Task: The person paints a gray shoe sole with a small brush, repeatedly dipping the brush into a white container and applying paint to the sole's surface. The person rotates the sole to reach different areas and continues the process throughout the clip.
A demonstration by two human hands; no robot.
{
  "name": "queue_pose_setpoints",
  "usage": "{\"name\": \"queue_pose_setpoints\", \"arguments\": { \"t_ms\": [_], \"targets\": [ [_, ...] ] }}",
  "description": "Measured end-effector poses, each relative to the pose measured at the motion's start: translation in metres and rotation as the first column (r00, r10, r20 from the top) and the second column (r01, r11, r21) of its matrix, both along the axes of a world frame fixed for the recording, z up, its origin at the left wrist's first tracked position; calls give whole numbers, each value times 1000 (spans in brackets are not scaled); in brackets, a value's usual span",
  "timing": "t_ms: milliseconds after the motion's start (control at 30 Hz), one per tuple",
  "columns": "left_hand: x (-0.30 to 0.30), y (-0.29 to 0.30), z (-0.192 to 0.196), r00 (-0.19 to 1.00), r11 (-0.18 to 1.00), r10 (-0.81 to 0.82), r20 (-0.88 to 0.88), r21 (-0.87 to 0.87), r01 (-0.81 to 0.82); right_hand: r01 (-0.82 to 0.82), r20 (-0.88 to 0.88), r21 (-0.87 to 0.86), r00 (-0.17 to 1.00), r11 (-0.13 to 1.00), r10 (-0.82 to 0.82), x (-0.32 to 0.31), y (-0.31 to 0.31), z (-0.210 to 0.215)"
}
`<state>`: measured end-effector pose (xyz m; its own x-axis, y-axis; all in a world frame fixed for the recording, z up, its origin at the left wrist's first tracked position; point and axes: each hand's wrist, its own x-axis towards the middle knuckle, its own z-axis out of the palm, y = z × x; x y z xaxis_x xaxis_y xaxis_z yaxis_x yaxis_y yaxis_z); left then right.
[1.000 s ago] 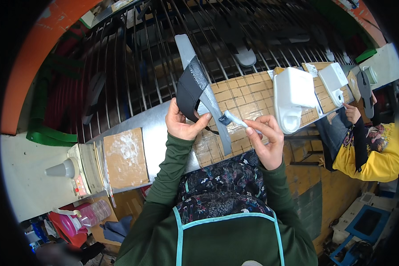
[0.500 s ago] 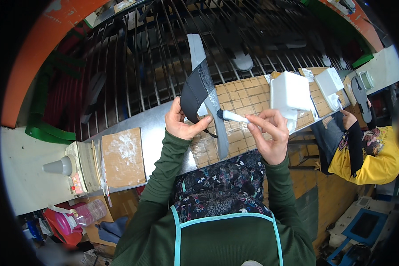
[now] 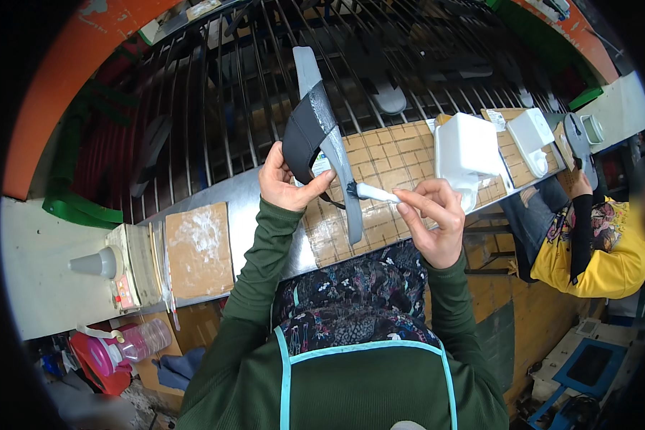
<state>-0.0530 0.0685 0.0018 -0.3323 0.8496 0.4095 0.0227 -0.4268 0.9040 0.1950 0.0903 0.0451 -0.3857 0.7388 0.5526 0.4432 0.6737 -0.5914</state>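
My left hand [image 3: 287,183] is closed round the side of a slipper [image 3: 309,118] with a black strap and grey sole, held on edge and tilted above the bench. Shiny wet-looking streaks run along the strap where it meets the sole. Between the thumb and fingers of my right hand [image 3: 437,221] is a small brush [image 3: 377,193] with a white handle. Its dark bristles touch the underside of the sole, in its lower half. Some of my left fingers are hidden behind the strap.
A cardboard-topped bench [image 3: 390,154] carries a white container [image 3: 469,147] and, farther right, another white container [image 3: 530,140]. Metal rollers [image 3: 251,86] with slippers lie beyond. A stained cardboard sheet [image 3: 199,247] is at left. A co-worker in yellow [image 3: 602,265] sits at right.
The slipper and my left hand have shifted slightly left and up. The brush tip sits lower along the sole. The co-worker's hand has moved from the far white container to a grey slipper.
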Motion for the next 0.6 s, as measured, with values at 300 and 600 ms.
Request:
{"name": "queue_pose_setpoints", "arguments": {
  "t_ms": [300,600],
  "targets": [
    [-6,6,6,1000,1000,22,8,-16,-22,-22,1,40,1000,999,22,0,0,0],
    [-14,16,12,998,998,57,-9,-17,-58,-33,-29,-1,999,999,33,-3,2,-1]
  ]
}}
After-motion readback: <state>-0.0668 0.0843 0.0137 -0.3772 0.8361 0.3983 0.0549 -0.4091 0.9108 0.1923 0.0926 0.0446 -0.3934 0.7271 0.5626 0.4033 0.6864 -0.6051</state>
